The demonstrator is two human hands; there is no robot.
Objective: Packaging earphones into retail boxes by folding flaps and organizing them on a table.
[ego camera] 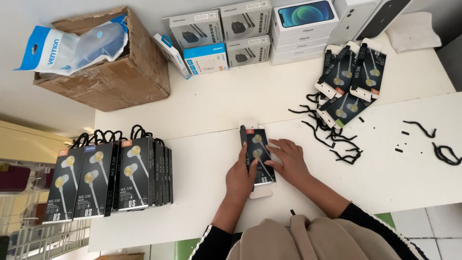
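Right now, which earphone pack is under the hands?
The lone earphone pack at table centre, flat beneath both hands; the others stand at left or lie piled upper right.

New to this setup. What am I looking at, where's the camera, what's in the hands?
There is no machine here: a person works with two bare hands. The single picture comes from a camera worn on the head, looking down, so the tan-clothed body shows at the bottom edge.

The left hand and right hand both rest on one black earphone package lying flat on the white table. Neither lifts it.

To the left stands a row of finished earphone packs with black cord loops. At upper right lies a loose pile of packs beside scattered black cords. Along the back are a cardboard box, charger boxes and white phone boxes.
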